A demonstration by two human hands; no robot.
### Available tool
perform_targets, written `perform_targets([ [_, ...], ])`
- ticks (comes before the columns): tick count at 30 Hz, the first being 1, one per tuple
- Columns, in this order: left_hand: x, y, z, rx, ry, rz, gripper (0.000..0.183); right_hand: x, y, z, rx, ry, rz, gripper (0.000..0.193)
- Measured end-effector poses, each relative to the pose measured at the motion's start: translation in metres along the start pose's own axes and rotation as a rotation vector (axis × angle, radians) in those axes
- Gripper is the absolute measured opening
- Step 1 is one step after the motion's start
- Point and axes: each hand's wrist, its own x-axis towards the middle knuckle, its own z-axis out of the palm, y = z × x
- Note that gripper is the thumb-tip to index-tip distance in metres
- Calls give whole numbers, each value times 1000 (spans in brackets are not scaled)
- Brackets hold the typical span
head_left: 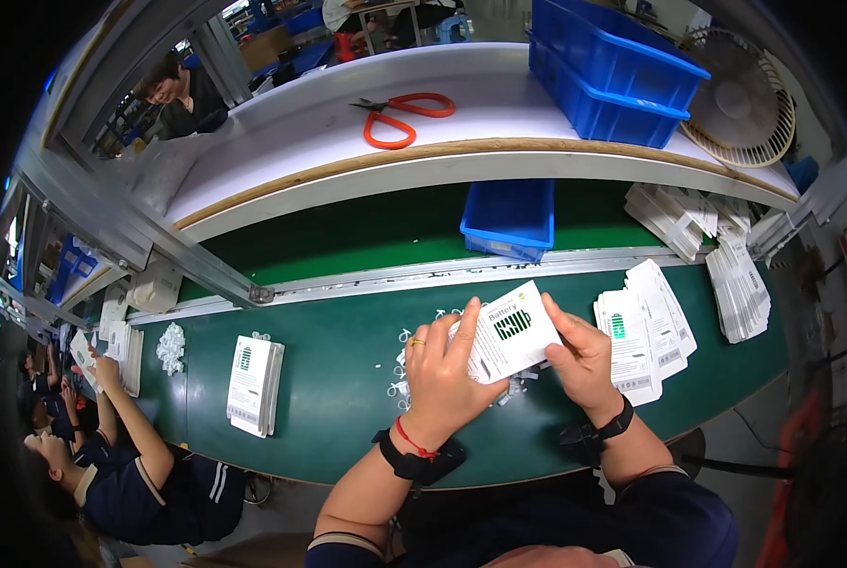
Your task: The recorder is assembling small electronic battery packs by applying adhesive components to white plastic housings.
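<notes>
Above the green tabletop I hold a flat white carton [505,333] with a green printed graphic, tilted up to the right. My left hand [435,367] grips its left side, fingers over the upper edge. My right hand [582,358] pinches its right end between thumb and fingers. Small white plastic pieces [400,390] lie scattered below, partly hidden by my hands. Right of my right hand, more flat white cartons [636,343] lie fanned out. A neat stack of the same cartons [255,386] sits to the left.
A heap of small white pieces [170,347] lies far left. Beyond stand a blue bin [508,220], a shelf with red-handled scissors [397,121], stacked blue bins [613,80] and a fan [736,99]. Carton piles [738,289] lie far right. A co-worker [125,473] works at left.
</notes>
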Motion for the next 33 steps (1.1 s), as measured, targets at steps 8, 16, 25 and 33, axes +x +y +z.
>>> perform_targets([
  [8,6,2,-1,62,30,12,85,3,1,-1,-115,-17,20,49],
  [16,9,-25,-27,98,77,-66,82,3,4,3,-187,40,29,70],
  [25,-69,-145,-187,824,46,-780,90,18,-8,-55,-575,354,175,57],
  [33,-56,-120,-176,923,-71,-658,109,11,47,-120,-1227,212,255,52],
])
